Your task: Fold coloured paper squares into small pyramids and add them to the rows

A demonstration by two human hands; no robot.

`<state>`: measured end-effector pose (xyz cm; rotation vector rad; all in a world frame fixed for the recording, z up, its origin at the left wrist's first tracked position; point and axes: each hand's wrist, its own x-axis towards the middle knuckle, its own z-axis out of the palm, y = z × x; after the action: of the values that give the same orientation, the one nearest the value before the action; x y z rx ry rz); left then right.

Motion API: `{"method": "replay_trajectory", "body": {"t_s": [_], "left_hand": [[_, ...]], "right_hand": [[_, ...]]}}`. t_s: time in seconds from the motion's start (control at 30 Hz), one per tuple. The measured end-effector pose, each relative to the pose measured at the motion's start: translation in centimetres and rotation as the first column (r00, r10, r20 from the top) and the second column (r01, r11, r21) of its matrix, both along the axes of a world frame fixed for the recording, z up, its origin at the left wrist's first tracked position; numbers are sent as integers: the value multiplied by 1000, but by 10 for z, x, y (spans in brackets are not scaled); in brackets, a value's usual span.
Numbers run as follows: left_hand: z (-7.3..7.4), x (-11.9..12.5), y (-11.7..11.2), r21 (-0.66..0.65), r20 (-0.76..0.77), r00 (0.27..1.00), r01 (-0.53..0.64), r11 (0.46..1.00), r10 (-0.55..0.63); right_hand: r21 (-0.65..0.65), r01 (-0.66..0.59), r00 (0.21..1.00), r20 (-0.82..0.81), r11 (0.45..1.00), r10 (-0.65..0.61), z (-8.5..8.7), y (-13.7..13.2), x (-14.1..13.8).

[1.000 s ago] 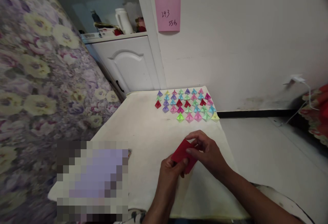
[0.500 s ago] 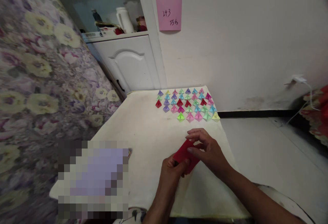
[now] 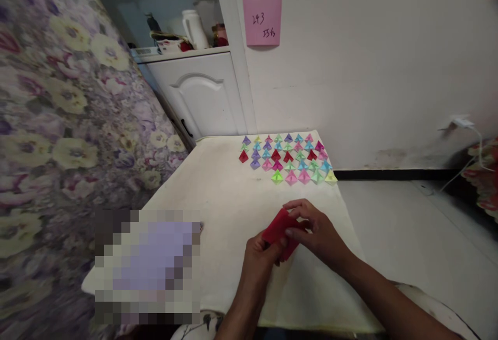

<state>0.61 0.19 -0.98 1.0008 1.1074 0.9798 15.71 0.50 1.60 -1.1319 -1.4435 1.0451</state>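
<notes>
A red sheet of folded paper [image 3: 279, 227] is held up over the near part of the table, between both hands. My left hand [image 3: 261, 252] grips its lower left side, thumb on top and the other fingers mostly hidden beneath. On its upper right, my right hand [image 3: 313, 228] pinches the paper between thumb and fingers. Farther back on the table stand rows of small folded paper pieces [image 3: 291, 176] in pink, green, blue, purple, red and yellow. How the red paper is folded underneath is hidden.
The cream-covered table [image 3: 218, 189] meets the wall at the back. A blurred-out purple item [image 3: 155, 257] lies at its left. A floral curtain [image 3: 70, 138] hangs on the left, beside a white cabinet [image 3: 202, 91]. A pink note [image 3: 262, 18] is stuck to the wall.
The view has shifted slightly to the left. My right fingers have closed a little nearer to the red paper's upper edge; both hands keep hold of it.
</notes>
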Motion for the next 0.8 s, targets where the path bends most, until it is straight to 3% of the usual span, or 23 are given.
{"method": "replay_trajectory", "body": {"t_s": [0.3,0.57,0.8], "left_hand": [[0,-4,-2,15,90,995,-52,999,50],[2,-4,-4,3,49,999,-10,1000,10],[2,-3,-3,-18,73,997,-23,1000,24]], "right_hand": [[17,-25,998,-53,1000,26,-4,-2,-6],[-40,-95,990,-108,995,90,-2,0,-6],[-35,-37,995,-98,999,34,-3,-1,-7]]}}
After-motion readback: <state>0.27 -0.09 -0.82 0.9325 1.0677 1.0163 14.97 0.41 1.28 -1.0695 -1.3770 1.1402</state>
